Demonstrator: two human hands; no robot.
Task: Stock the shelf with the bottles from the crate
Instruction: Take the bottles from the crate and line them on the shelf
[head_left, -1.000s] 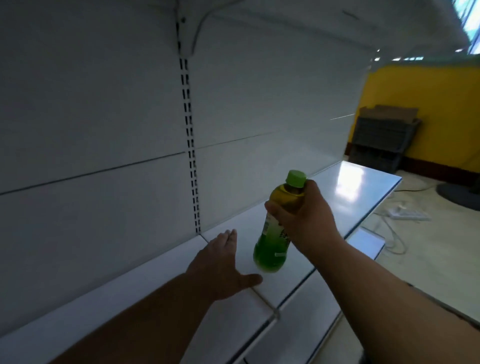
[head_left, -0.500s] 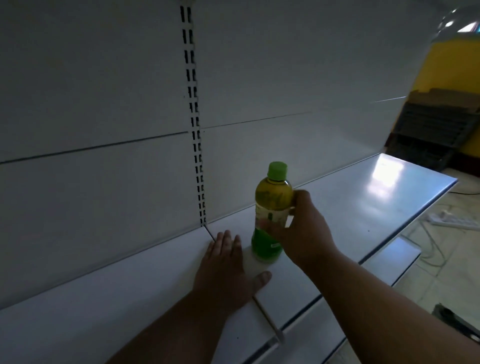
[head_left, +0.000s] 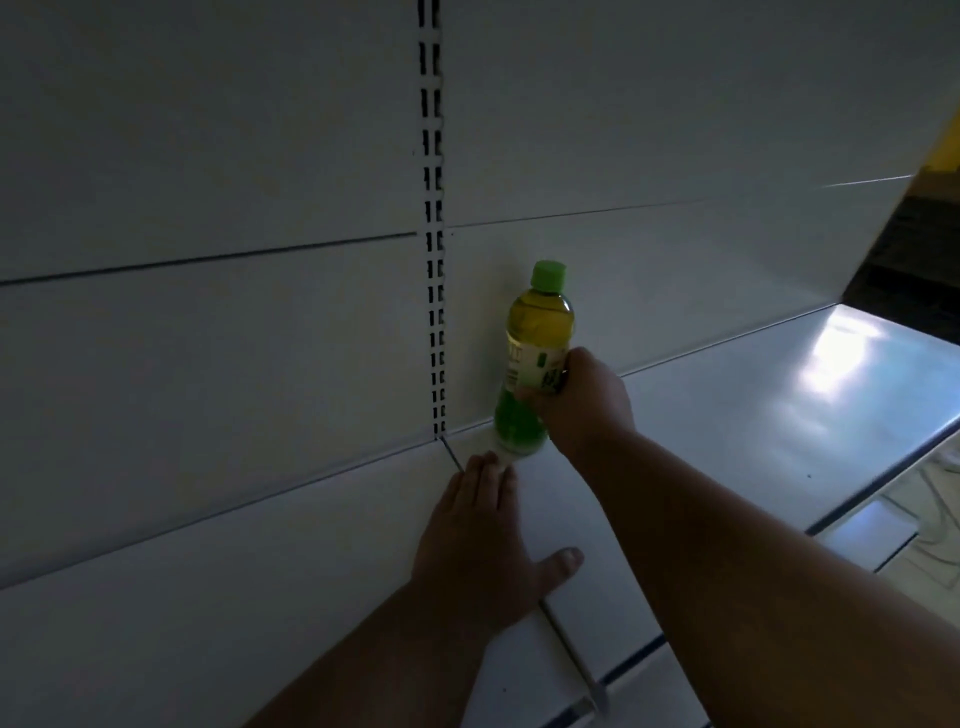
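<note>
Moved back against the rear panel, the bottle (head_left: 535, 358) is gripped upright by the right hand (head_left: 582, 402) on the shelf (head_left: 727, 415). Left hand (head_left: 483, 540) is laid flat, fingers straight, just before it.

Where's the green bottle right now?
The green bottle stands at the shelf's back, just right of the slotted upright, gripped by the right hand.

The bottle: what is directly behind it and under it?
Behind the bottle is the white back panel; under it, the shelf. The right hand hides part of its label side; contact with the panel can't be confirmed.
</note>
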